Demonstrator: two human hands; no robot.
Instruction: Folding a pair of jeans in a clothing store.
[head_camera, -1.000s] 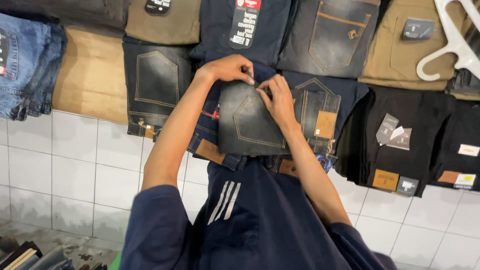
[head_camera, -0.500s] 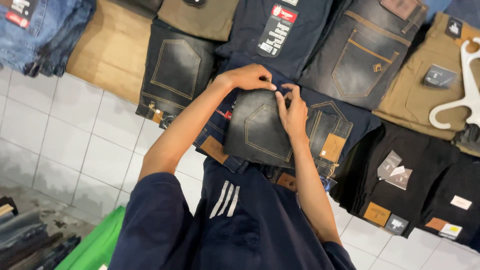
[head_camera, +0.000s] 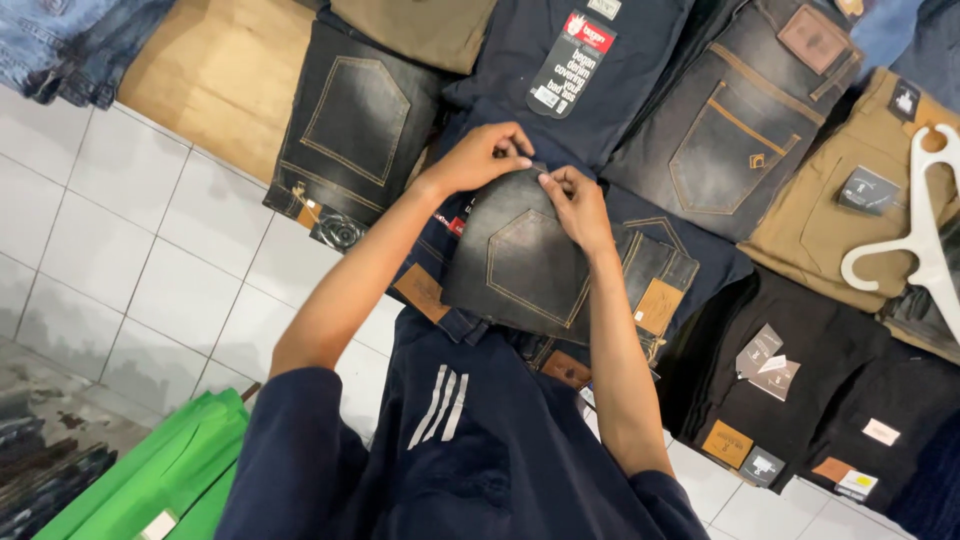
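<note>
Head view: the left hand (head_camera: 478, 158) and right hand (head_camera: 575, 203) both pinch the top edge of a folded grey jeans (head_camera: 520, 262) at centre, holding it flat atop the stacked denim, seemingly to square it. A white hanger (head_camera: 915, 232) lies at three o'clock, green bag (head_camera: 165, 475) at seven.

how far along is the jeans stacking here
Done: folded jeans already lie in overlapping rows, including a brown pair and black pairs. In hand: left hand and right hand pinch the top edge of a dark grey folded pair. Left: letting it go.
</note>
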